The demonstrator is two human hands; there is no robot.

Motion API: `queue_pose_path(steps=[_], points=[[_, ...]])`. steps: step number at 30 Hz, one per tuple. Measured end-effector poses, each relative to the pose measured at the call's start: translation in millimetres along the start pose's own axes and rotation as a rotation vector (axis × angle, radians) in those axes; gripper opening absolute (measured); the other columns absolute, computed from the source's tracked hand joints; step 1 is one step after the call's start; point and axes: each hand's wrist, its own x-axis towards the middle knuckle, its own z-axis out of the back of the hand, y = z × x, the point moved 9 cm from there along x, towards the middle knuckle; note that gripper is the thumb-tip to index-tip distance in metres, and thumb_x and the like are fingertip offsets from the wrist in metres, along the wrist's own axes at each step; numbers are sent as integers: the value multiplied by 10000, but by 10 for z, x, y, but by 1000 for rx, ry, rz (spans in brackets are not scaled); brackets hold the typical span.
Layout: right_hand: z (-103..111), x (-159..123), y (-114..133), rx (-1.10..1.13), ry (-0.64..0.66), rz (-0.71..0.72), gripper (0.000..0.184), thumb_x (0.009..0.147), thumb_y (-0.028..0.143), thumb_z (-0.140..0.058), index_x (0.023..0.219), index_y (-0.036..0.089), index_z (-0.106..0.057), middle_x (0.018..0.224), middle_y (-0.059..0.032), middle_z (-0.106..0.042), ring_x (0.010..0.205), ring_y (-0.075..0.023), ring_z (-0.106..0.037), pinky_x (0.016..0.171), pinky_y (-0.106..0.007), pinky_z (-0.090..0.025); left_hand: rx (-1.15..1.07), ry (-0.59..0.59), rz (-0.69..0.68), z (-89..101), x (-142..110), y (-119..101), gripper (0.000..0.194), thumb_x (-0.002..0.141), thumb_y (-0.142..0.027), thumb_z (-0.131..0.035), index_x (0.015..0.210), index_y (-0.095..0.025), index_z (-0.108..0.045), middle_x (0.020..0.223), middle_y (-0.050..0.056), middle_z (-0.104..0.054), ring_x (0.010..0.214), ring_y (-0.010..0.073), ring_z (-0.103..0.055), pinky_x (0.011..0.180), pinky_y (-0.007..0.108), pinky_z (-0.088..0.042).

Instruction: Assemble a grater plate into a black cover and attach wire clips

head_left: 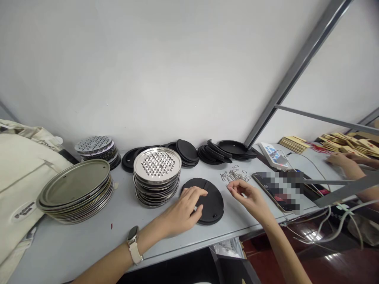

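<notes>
My left hand (pixel 186 211) rests on a round black plastic disc (pixel 211 203), thumb and fingers apart, with a watch on the wrist. The disc has a raised rim and a small slot near its front edge. To the right of it, my right hand (pixel 245 197) is raised with thumb and forefinger pinched together; what they hold, if anything, is too small to make out. Just behind that hand lies a loose heap of small metal wire clips (pixel 235 174). A stack of round metal grater plates (pixel 156 167) stands left of the disc.
More black discs (pixel 186 152) lie along the wall. At the left are stacked oval metal plates (pixel 77 185), further grater plates (pixel 94 146) and a cream bag (pixel 17 177). A phone (pixel 272 191) and a grey metal frame (pixel 284 94) are right; beyond, another person's hands (pixel 343 161) handle wooden pieces.
</notes>
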Motion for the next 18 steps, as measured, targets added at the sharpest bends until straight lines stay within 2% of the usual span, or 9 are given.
queue_pose_path(steps=[2,4,6,8,10,13,18], points=[[-245,-51,187,334,70,-69,246,843,439,-620,803,196,-608,658,13,-494,605,-125,-431,564,-248,-351,-268,-45,113,14,10,98,319,907,-172,-517,1219,-210,-459,1165,79,-573,1088,202,-547,941,363,-421],[-537,-103,388,591,148,-134,284,825,447,-653,739,184,-588,588,41,-422,534,-93,-336,509,-230,-293,-561,-33,171,-41,28,148,328,889,-228,-590,1195,-209,-473,1103,72,-604,1029,193,-586,895,343,-446],[-806,-148,535,777,214,-207,295,837,428,-652,705,179,-566,570,55,-374,523,-81,-309,517,-223,-307,-823,-12,196,-96,50,164,321,866,-271,-641,1140,-191,-494,1027,66,-617,954,184,-615,861,338,-461],[-960,-167,615,877,225,-235,291,839,421,-656,709,177,-568,571,56,-360,533,-84,-333,538,-226,-339,-990,-25,222,-110,66,191,269,849,-288,-668,1040,-167,-521,939,47,-608,857,159,-625,816,321,-473],[-1010,-173,594,913,195,-259,282,836,422,-662,727,177,-574,578,55,-362,537,-86,-327,543,-229,-343,-1054,-56,260,-104,71,237,250,828,-286,-693,968,-156,-531,879,26,-594,773,130,-615,757,290,-472],[-958,-176,485,923,121,-263,309,838,426,-661,694,177,-549,561,63,-312,536,-86,-257,528,-224,-299,-1030,-72,301,-93,69,284,227,827,-306,-692,903,-139,-558,799,8,-573,716,109,-581,704,256,-453],[-895,-215,419,883,87,-236,320,844,432,-653,692,176,-536,556,61,-317,542,-90,-259,528,-226,-271,-1011,-129,345,-81,50,342,273,801,-304,-720,965,-162,-554,911,28,-578,858,134,-571,719,241,-448]])
